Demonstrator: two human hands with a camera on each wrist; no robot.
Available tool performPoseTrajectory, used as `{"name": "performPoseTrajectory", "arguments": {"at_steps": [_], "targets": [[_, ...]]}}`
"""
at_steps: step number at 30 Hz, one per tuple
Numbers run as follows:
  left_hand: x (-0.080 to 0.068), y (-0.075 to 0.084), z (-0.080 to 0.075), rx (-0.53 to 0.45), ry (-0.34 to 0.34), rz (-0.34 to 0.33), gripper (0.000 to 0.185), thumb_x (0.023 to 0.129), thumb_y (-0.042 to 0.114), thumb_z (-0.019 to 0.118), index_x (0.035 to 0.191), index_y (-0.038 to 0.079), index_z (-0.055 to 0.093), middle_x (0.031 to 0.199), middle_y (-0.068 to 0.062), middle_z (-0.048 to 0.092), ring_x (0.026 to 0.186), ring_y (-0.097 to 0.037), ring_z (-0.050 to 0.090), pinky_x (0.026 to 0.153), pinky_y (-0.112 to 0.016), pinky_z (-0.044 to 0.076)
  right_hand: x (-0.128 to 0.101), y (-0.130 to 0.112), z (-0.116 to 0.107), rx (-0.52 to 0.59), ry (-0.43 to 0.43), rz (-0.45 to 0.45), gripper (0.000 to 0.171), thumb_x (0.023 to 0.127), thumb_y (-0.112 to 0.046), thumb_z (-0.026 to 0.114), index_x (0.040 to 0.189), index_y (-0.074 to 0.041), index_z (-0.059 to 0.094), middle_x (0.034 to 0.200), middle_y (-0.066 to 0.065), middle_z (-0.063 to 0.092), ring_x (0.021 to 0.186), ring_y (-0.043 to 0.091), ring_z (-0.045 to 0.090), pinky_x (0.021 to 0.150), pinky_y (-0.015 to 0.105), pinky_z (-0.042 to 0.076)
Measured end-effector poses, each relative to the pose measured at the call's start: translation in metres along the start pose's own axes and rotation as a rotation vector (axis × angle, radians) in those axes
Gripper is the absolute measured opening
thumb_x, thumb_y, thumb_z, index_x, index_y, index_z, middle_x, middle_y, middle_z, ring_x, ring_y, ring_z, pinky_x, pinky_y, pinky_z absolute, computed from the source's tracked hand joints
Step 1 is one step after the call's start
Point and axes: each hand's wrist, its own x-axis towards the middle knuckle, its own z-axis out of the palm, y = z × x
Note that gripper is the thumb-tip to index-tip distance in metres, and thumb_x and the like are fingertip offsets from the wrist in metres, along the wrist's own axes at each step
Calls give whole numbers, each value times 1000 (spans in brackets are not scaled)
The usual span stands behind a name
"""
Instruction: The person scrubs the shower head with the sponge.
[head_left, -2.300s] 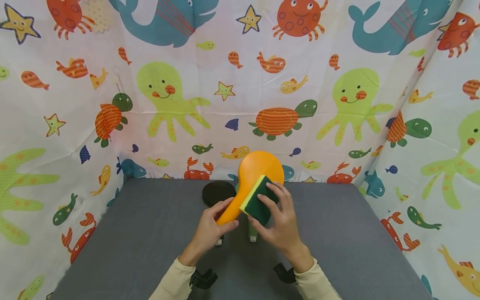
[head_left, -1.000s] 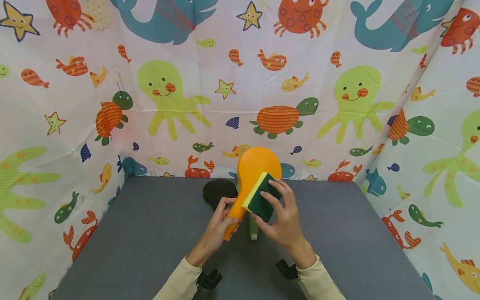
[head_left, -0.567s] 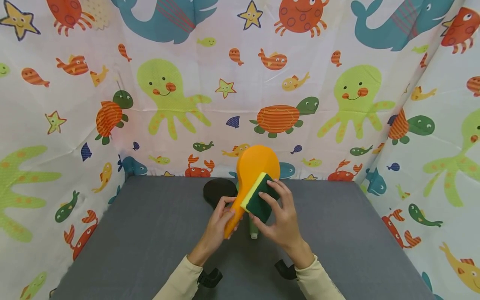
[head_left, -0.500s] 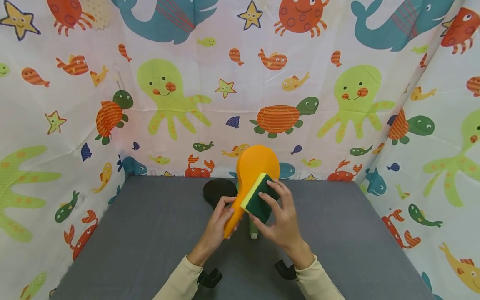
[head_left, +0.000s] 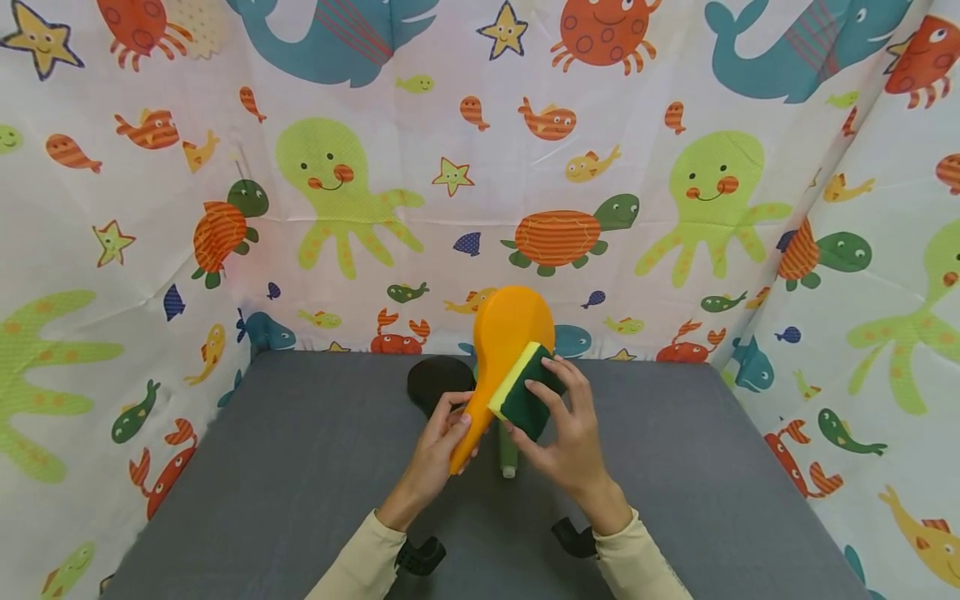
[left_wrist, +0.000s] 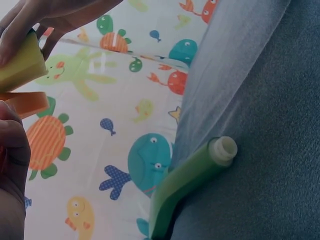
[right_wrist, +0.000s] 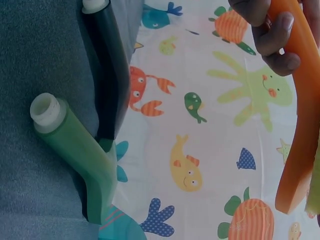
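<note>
Sponge [head_left: 525, 392] has crept slightly up and right along the orange paddle [head_left: 507, 333] versus a moment ago; paddle blade also sits a touch higher in frame, now more edge-on. Otherwise same pose.

Left hand [head_left: 438, 446] grasps the paddle's handle just below frame centre, fingers curled round it, thumb on the near face. Paddle is held off the surface, tilted, blade up toward the curtain [head_left: 150, 208].

Right hand [head_left: 566, 433] pinches the sponge, fingertips [head_left: 542, 388] on its dark green side, yellow side against the paddle's blade edge. Contact point is centre frame, slightly right.

Green paddle [head_left: 507, 450] lies flat on the grey surface [head_left: 262, 483] directly beneath the hands, handle end toward the camera. Black paddle [head_left: 437, 382] lies just left of it; right wrist view shows their handles [right_wrist: 107, 60] side by side, close, touching unclear.
</note>
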Motion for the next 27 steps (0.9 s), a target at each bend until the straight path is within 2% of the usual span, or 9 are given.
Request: {"name": "performPoseTrajectory", "arguments": {"at_steps": [8, 13, 23, 27], "targets": [[0, -1, 1, -44, 0, 6, 37, 108, 34, 35, 140, 15, 34, 103, -8, 57, 69, -12, 52, 54, -22, 43, -1, -2, 0, 24, -13, -19, 53, 89, -52, 64, 119, -9, 65, 137, 22, 51, 131, 40, 45, 114, 32, 36], [1, -1, 1, -60, 15, 14, 38, 108, 33, 33, 139, 11, 33, 97, -3, 58, 68, -12, 52, 54, -22, 44, -1, -4, 3, 27, -28, -35, 52, 89, -51, 63, 120, -10, 65, 138, 21, 51, 131, 40, 45, 113, 37, 38], [1, 2, 1, -90, 38, -17, 37, 107, 35, 36, 138, 15, 34, 92, -4, 55, 68, -12, 53, 54, -22, 45, -1, -6, 3, 23, -57, -42, 52, 91, -52, 61, 120, -10, 65, 138, 19, 51, 131, 40, 45, 114, 38, 38], [2, 2, 0, -75, 36, -15, 37, 108, 33, 35, 138, 13, 34, 92, -5, 55, 68, -12, 53, 54, -23, 46, -1, -7, 2, 22, -62, -37, 51, 90, -53, 61, 119, -10, 65, 138, 19, 51, 129, 41, 45, 113, 39, 39]]}}
